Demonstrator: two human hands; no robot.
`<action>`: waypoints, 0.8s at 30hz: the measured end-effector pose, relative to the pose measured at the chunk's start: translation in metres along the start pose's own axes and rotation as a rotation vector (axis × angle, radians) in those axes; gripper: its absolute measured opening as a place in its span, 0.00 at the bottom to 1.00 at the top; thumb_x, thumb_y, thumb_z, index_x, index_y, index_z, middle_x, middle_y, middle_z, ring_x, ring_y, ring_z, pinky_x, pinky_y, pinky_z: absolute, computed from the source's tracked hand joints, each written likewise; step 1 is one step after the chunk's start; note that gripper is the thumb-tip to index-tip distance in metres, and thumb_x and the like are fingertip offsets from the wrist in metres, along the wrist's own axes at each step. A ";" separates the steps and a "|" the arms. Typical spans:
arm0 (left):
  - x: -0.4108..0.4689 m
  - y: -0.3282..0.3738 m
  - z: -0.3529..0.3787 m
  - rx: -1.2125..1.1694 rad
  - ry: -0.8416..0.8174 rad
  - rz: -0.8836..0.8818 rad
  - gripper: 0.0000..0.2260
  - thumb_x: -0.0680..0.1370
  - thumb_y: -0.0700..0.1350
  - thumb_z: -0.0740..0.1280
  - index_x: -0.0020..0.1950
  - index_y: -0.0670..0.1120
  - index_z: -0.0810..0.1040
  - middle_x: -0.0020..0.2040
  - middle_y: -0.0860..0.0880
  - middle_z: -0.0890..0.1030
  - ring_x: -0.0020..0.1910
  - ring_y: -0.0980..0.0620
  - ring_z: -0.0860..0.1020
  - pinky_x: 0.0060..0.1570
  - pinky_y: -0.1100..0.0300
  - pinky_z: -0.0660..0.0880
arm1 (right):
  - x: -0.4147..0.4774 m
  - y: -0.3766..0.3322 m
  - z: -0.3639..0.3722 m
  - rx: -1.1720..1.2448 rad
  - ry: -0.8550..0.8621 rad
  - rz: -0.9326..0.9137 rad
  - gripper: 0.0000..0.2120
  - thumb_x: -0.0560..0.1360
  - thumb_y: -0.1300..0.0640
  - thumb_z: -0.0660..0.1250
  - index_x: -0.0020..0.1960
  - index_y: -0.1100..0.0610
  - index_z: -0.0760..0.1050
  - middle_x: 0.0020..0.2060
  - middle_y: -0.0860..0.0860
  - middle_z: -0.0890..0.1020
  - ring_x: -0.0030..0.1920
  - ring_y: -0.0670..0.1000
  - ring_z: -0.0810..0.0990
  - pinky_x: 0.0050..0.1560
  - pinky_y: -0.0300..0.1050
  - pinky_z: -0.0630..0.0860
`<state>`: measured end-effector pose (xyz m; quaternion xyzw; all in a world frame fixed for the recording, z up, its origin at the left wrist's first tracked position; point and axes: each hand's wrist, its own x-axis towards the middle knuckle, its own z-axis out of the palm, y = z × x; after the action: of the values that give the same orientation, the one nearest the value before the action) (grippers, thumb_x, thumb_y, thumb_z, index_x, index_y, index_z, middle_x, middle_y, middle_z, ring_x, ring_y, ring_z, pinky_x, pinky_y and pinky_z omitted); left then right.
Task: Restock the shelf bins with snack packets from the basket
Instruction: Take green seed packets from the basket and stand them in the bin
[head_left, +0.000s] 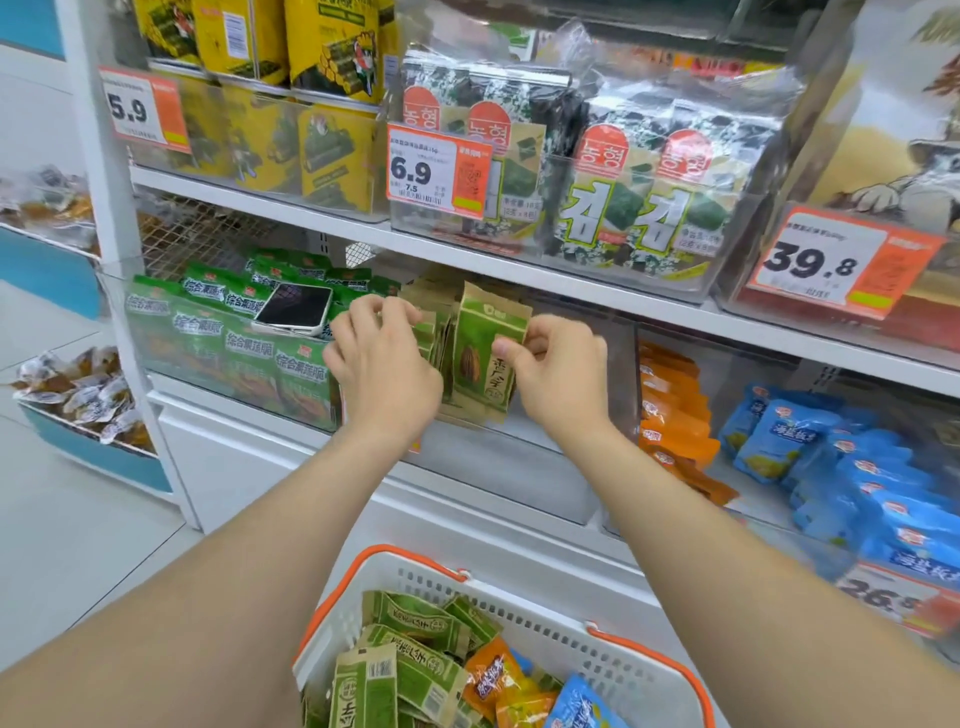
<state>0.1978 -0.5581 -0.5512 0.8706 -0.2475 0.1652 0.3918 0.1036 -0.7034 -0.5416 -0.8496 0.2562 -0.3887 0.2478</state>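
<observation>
A row of green-and-tan snack packets (480, 353) stands upright in a clear shelf bin (587, 400) on the middle shelf. My left hand (382, 364) grips the packets at the left of that row. My right hand (558, 371) pinches the right edge of the front packet. Below, a white basket (613, 654) with orange handles holds several more green-and-tan packets (410, 670), some orange ones (493, 675) and a blue one (582, 701).
A phone (293, 309) lies on green packets (234, 332) in the bin to the left. Orange packets (670, 410) and blue packets (852, 467) fill bins to the right. Seaweed packs (623, 182) and price tags (439, 169) sit on the shelf above.
</observation>
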 end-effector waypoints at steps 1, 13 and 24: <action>0.001 -0.003 0.005 0.029 -0.007 0.006 0.24 0.68 0.37 0.68 0.64 0.50 0.72 0.69 0.46 0.69 0.71 0.41 0.63 0.67 0.42 0.61 | -0.002 0.006 0.006 0.003 -0.007 0.037 0.13 0.75 0.46 0.75 0.41 0.56 0.83 0.31 0.47 0.82 0.41 0.55 0.81 0.45 0.47 0.73; 0.008 -0.012 0.038 0.262 -0.025 0.069 0.34 0.65 0.44 0.75 0.69 0.49 0.67 0.74 0.43 0.65 0.77 0.39 0.59 0.68 0.37 0.62 | 0.015 0.020 0.056 0.059 -0.140 0.242 0.07 0.75 0.53 0.77 0.49 0.55 0.82 0.37 0.52 0.84 0.48 0.54 0.80 0.43 0.42 0.67; 0.008 -0.008 0.037 0.156 0.114 0.103 0.29 0.66 0.44 0.79 0.63 0.52 0.70 0.68 0.46 0.68 0.70 0.42 0.64 0.65 0.43 0.62 | 0.002 0.009 0.031 -0.099 -0.275 0.353 0.20 0.71 0.44 0.78 0.39 0.53 0.70 0.39 0.49 0.76 0.44 0.54 0.76 0.45 0.47 0.75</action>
<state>0.2120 -0.5836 -0.5759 0.8738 -0.2557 0.2533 0.3271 0.1272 -0.7045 -0.5644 -0.8477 0.3835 -0.2068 0.3025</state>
